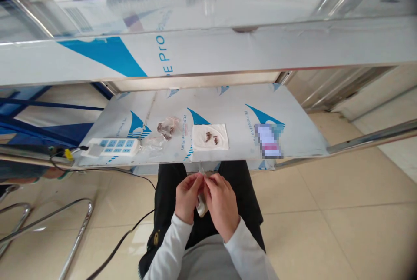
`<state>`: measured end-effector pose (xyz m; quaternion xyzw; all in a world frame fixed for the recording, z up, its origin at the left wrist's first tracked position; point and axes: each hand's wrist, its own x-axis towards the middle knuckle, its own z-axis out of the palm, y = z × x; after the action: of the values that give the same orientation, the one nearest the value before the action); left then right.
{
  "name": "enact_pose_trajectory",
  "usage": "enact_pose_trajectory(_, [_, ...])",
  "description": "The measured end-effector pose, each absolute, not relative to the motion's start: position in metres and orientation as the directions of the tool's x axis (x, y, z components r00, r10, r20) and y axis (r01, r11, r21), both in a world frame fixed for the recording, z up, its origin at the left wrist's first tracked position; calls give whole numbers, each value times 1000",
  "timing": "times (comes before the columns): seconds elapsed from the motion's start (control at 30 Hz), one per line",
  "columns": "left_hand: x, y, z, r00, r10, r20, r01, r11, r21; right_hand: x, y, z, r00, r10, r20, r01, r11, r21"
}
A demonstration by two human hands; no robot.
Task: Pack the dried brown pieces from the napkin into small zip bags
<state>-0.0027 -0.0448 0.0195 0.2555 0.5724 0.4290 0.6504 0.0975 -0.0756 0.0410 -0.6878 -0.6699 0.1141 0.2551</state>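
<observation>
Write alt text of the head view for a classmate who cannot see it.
A person's left hand and right hand meet above the lap, at something small and mostly hidden. On the shelf ahead, left to right, lie a white power strip, clear plastic with small brown pieces, a white square sheet bearing similar pieces, and a pixelated object.

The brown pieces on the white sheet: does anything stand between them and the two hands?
Only the shelf's front edge seems to lie between: the left hand and right hand are in front of it. No object visibly blocks the way to the brown pieces.
</observation>
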Motion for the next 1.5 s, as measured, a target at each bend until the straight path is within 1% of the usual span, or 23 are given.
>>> enact_pose_trajectory(0.1, [-8,-43,11,-41,861,-506,-124,498,858,97,-77,37,82,992,100,865,-21,-500])
enact_pose_trajectory(0.17, [-10,-42,8,-56,891,-451,-4,451,892,99,-77,35,100,995,29,823,-66,-564])
enact_pose_trajectory(0.2, [-11,-42,8,-60,907,-416,48,419,907,100,-77,34,106,994,-3,776,-85,-625])
enact_pose_trajectory(0.27, [-13,-42,10,-45,935,-352,117,355,927,105,-76,33,100,993,-63,611,-111,-784])
enact_pose_trajectory(0.33, [-15,-41,14,9,948,-317,140,313,939,110,-75,30,66,991,-119,396,-136,-908])
enact_pose_trajectory(0.4, [-20,-41,19,97,945,-311,147,296,944,116,-75,28,11,983,-182,233,-179,-956])
enact_pose_trajectory(0.47, [-26,-40,24,179,933,-313,185,280,942,120,-76,26,-24,975,-221,172,-213,-962])
enact_pose_trajectory(0.53, [-31,-39,29,206,928,-310,265,252,931,123,-76,28,-23,975,-221,176,-213,-961])
enact_pose_trajectory(0.6, [-33,-38,33,187,936,-300,326,229,917,123,-74,32,1,980,-200,193,-196,-961])
enact_pose_trajectory(0.67, [-30,-37,37,155,946,-285,320,225,921,121,-71,38,29,982,-187,186,-189,-964])
enact_pose_trajectory(0.77, [-21,-36,43,90,962,-258,257,228,939,117,-66,45,81,985,-153,182,-166,-969])
enact_pose_trajectory(0.83, [-15,-37,45,50,971,-236,253,216,943,113,-65,47,130,984,-118,233,-146,-961])
enact_pose_trajectory(0.9, [-12,-38,46,32,976,-215,270,199,942,110,-66,47,173,981,-87,318,-139,-938])
enact_pose_trajectory(0.97, [-11,-38,45,22,976,-215,270,201,942,107,-67,46,185,981,-60,393,-130,-910])
enact_pose_trajectory(1.0, [-12,-37,44,15,973,-228,252,217,943,107,-68,46,177,983,-48,410,-118,-905])
enact_pose_trajectory(1.07, [-14,-35,42,2,959,-283,167,279,946,107,-68,47,155,987,-36,383,-94,-919])
enact_pose_trajectory(1.17, [-16,-30,44,-5,915,-404,-72,403,912,111,-64,49,135,989,-55,276,-91,-957])
enact_pose_trajectory(1.23, [-14,-25,49,-3,880,-474,-216,462,860,114,-58,52,150,987,-54,255,-91,-963])
enact_pose_trajectory(1.33, [-7,-15,59,17,851,-526,-316,503,804,118,-49,60,184,982,51,350,-17,-937])
enact_pose_trajectory(1.43, [0,-5,67,48,861,-507,-312,495,811,121,-41,68,169,965,198,512,86,-855])
enact_pose_trajectory(1.5, [1,-1,68,56,875,-480,-283,475,833,123,-39,71,144,955,258,593,125,-795])
